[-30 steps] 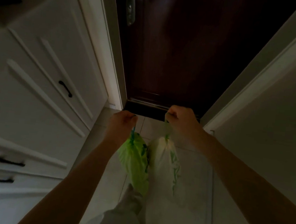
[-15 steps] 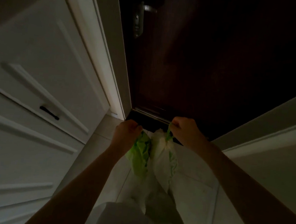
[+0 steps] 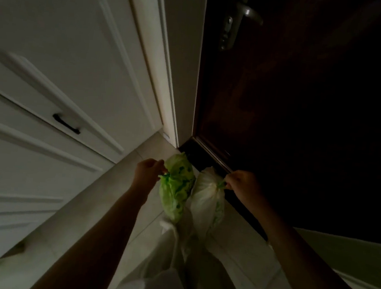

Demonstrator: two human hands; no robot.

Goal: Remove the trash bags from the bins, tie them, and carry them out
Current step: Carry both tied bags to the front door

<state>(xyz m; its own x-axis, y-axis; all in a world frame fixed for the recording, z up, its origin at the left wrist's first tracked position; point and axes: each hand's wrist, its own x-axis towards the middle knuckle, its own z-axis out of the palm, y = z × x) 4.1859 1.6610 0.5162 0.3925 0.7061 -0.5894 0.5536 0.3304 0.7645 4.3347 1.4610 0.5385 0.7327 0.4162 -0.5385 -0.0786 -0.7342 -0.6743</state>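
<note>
My left hand (image 3: 148, 169) grips the knotted green top of a bright green trash bag (image 3: 177, 187), which hangs just in front of the door's threshold. My right hand (image 3: 241, 183) holds the tied neck of a white trash bag (image 3: 205, 197) with green print. The two bags hang side by side, nearly touching, above my light trousers. Both bags are tied shut.
A dark brown door (image 3: 293, 103) stands closed ahead, with a metal lever handle (image 3: 246, 12) at the upper middle. White cabinets with black pulls (image 3: 66, 123) line the left. The pale tiled floor (image 3: 134, 185) forms a narrow passage; a white wall (image 3: 348, 259) bounds the right.
The view has tilted and moved closer to the door. Both hands carried the bags forward, and they now hang right at the threshold, spread slightly further apart.
</note>
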